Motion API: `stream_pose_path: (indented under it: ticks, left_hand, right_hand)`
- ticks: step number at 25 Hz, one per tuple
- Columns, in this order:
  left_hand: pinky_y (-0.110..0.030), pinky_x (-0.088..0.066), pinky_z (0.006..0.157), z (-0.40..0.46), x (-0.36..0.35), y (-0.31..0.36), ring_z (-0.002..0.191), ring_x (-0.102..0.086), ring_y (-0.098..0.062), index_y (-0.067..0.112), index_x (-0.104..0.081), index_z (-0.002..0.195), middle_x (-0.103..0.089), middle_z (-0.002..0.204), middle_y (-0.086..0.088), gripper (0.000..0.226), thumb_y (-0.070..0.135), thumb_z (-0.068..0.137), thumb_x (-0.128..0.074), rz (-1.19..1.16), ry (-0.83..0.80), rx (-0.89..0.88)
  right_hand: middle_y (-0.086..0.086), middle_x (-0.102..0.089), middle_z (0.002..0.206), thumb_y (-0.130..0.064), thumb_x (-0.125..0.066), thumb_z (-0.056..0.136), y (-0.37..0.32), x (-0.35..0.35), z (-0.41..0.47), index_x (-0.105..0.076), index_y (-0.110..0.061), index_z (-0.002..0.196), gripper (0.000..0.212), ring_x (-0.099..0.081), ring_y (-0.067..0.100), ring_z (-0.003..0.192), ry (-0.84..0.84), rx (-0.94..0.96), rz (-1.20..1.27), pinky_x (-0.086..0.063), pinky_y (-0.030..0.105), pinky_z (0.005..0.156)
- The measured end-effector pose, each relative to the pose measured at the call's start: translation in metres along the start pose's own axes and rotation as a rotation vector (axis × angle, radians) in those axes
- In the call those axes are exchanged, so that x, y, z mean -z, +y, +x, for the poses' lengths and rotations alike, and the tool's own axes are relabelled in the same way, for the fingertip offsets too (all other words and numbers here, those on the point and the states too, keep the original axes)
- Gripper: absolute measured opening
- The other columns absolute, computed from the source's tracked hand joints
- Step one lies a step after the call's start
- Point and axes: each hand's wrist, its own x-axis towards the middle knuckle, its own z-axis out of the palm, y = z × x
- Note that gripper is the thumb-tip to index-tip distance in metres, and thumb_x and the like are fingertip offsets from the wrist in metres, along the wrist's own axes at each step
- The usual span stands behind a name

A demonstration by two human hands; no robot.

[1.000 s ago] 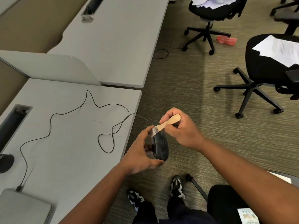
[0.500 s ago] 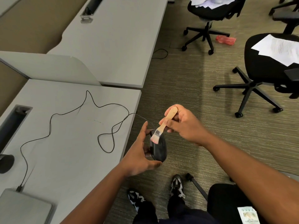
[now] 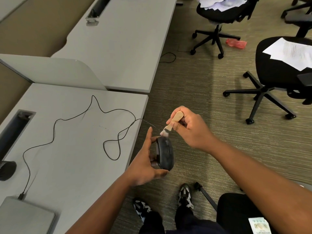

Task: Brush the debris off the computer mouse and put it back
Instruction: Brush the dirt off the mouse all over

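Note:
A black wired computer mouse (image 3: 165,152) is held on its side above the carpet, just past the desk's right edge. My left hand (image 3: 143,163) grips it from the left and underneath. Its thin black cable (image 3: 94,115) loops back across the grey desk (image 3: 70,149) to a grey laptop (image 3: 20,215). My right hand (image 3: 187,127) pinches a small wooden-handled brush (image 3: 172,123). The brush's pale bristles touch the front tip of the mouse.
A second grey desk (image 3: 121,39) and a divider panel (image 3: 50,71) lie beyond. Two black office chairs (image 3: 276,73) (image 3: 217,16) with papers on their seats stand on the carpet at right. A red bottle (image 3: 236,43) lies on the floor. My shoes (image 3: 185,195) are below.
The brush has swept from the mouse's back up to its front tip, and my right hand rose slightly. My left hand tilted the mouse and opened its fingers a little.

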Motion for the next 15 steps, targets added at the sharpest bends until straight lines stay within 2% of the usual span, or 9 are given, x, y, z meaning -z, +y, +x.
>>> stream_pose_path:
  ticks: [2, 5, 7, 9, 12, 15]
  left_hand:
    - [-0.037, -0.063, 0.091, 0.0, 0.0, -0.001, 0.116, -0.073, -0.017, 0.053, 0.018, 0.159, -0.026, 0.159, 0.029, 0.149, -0.005, 0.074, -0.09, 0.004, 0.006, -0.005]
    - [-0.039, -0.063, 0.09, 0.001, 0.003, -0.003, 0.119, -0.072, -0.019, 0.054, 0.013, 0.16, -0.026, 0.16, 0.028, 0.146, -0.004, 0.074, -0.09, -0.001, 0.009, -0.001]
    - [-0.039, -0.064, 0.089, 0.0, 0.004, -0.004, 0.119, -0.072, -0.019, 0.057, 0.009, 0.159, -0.026, 0.159, 0.031, 0.145, -0.002, 0.073, -0.091, 0.003, 0.013, 0.003]
    - [-0.041, -0.063, 0.09, 0.0, 0.003, -0.006, 0.12, -0.071, -0.019, 0.061, 0.004, 0.159, -0.025, 0.16, 0.032, 0.144, -0.001, 0.072, -0.092, 0.006, 0.018, 0.001]
    - [-0.04, -0.062, 0.094, 0.002, 0.004, -0.009, 0.125, -0.068, -0.02, 0.062, -0.002, 0.159, -0.026, 0.164, 0.024, 0.139, 0.005, 0.07, -0.094, 0.036, 0.03, -0.006]
    - [-0.039, -0.062, 0.096, 0.004, 0.005, -0.011, 0.13, -0.064, -0.021, 0.061, -0.009, 0.158, -0.027, 0.166, 0.017, 0.133, 0.013, 0.068, -0.094, 0.064, 0.041, -0.023]
  right_hand:
    - [0.003, -0.078, 0.1, -0.007, -0.063, 0.1, 0.001, 0.001, 0.001, -0.058, -0.017, 0.107, 0.013, -0.07, 0.007, 0.085, 0.043, -0.024, 0.107, -0.058, 0.034, 0.08]
    - [0.012, -0.079, 0.099, 0.001, -0.06, 0.1, 0.001, 0.006, 0.004, -0.056, -0.011, 0.107, 0.014, -0.073, 0.019, 0.087, -0.042, -0.18, 0.326, -0.06, 0.037, 0.081]
    - [0.013, -0.079, 0.099, 0.002, -0.06, 0.1, 0.006, 0.006, 0.006, -0.057, -0.012, 0.106, 0.015, -0.073, 0.018, 0.088, -0.036, -0.227, 0.308, -0.058, 0.037, 0.08]
    - [0.012, -0.078, 0.1, 0.0, -0.061, 0.099, 0.01, 0.004, 0.007, -0.059, -0.015, 0.104, 0.016, -0.072, 0.014, 0.088, 0.069, -0.223, 0.281, -0.057, 0.033, 0.079]
    - [0.015, -0.077, 0.102, 0.0, -0.063, 0.098, 0.011, 0.005, 0.009, -0.061, -0.015, 0.104, 0.016, -0.072, 0.014, 0.084, 0.179, -0.242, 0.383, -0.058, 0.028, 0.075]
    - [0.022, -0.076, 0.103, 0.001, -0.066, 0.095, 0.011, 0.007, 0.011, -0.064, -0.011, 0.103, 0.015, -0.071, 0.017, 0.079, 0.113, -0.319, 0.445, -0.059, 0.031, 0.075]
